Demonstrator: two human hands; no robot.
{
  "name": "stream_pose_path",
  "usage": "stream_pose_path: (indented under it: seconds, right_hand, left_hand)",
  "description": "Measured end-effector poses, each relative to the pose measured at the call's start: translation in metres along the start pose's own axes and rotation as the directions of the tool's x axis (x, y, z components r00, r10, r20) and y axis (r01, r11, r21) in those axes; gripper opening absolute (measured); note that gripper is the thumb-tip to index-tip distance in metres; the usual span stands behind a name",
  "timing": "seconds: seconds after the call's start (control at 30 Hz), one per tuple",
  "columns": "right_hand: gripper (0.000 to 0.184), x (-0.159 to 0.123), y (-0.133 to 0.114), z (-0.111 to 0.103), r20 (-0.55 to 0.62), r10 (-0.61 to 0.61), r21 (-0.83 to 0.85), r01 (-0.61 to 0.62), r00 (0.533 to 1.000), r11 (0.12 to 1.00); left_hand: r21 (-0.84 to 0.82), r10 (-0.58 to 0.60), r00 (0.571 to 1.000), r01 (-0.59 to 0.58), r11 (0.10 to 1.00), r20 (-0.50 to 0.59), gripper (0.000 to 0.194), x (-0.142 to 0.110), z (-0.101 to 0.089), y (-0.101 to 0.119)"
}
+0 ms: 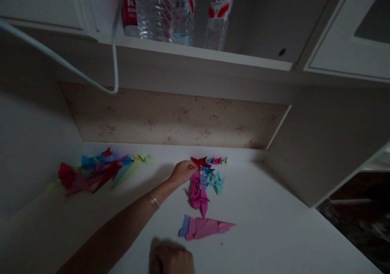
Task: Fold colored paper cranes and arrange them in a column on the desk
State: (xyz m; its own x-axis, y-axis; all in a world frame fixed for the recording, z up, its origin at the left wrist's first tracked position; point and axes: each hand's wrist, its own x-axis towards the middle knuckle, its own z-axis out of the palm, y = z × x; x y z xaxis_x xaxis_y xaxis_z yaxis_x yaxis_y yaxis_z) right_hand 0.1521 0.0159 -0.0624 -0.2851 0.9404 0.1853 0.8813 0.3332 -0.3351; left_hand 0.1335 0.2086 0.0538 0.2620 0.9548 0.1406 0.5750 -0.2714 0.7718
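Observation:
Reaching across the white surface, my left hand has its fingers pinched together at the edge of a red origami piece. Below its fingertips lie a magenta origami piece, a lavender one, a blue one and a light teal one. My right hand rests curled into a fist at the bottom edge; the inside of the fist is hidden. Just beyond it lies a flat pink folded paper over a blue folded paper.
A heap of colourful folded papers lies at the left. Small folded pieces line the back edge. Plastic bottles stand on the shelf overhead. A white cable hangs at upper left; a side panel bounds the right.

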Motion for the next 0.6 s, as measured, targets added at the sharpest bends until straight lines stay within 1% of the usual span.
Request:
stream_pose_path:
  seconds: [0.07,0.13,0.2,0.27,0.33,0.37,0.43,0.5,0.6]
  right_hand:
    - [0.012,-0.004,0.001,-0.006,-0.036,-0.046,0.029,0.047,0.998,0.998]
    - [0.013,-0.007,0.001,-0.014,-0.045,-0.068,0.052,0.071,0.997,0.996]
    - [0.015,-0.009,0.0,-0.022,-0.034,-0.087,0.08,0.089,0.996,0.993]
    - [0.018,-0.01,-0.003,-0.028,0.0,-0.073,0.094,0.073,0.997,0.993]
    - [0.02,-0.011,-0.005,-0.032,0.037,-0.047,0.101,0.043,0.998,0.994]
    - [0.02,-0.012,-0.006,-0.033,0.052,-0.035,0.108,0.029,0.998,0.994]
    - [0.023,-0.013,-0.007,-0.035,0.067,-0.018,0.129,0.009,0.998,0.992]
    - [0.024,-0.013,-0.007,-0.037,0.073,-0.016,0.16,0.004,0.997,0.987]
    - [0.025,-0.014,-0.007,-0.04,0.085,-0.018,0.198,0.001,0.996,0.98]
  left_hand:
    - [-0.079,-0.017,1.0,0.015,0.997,-0.02,0.027,-0.044,-0.015,-0.018]
    - [-0.146,-0.057,0.998,0.053,0.988,-0.021,0.028,-0.089,-0.03,-0.041]
    - [-0.307,-0.165,0.985,0.141,0.941,-0.054,0.025,-0.131,-0.043,-0.065]
    - [-0.375,-0.266,0.959,0.213,0.902,-0.095,0.023,-0.169,-0.05,-0.086]
    - [-0.397,-0.327,0.941,0.267,0.878,-0.09,0.023,-0.197,-0.054,-0.098]
    - [-0.403,-0.341,0.937,0.283,0.87,-0.078,0.023,-0.207,-0.055,-0.101]
    - [-0.419,-0.352,0.935,0.303,0.856,-0.044,0.023,-0.219,-0.055,-0.098]
    - [-0.429,-0.345,0.939,0.315,0.847,0.008,0.024,-0.221,-0.055,-0.092]
    - [-0.408,-0.299,0.952,0.297,0.863,0.061,0.032,-0.217,-0.055,-0.088]
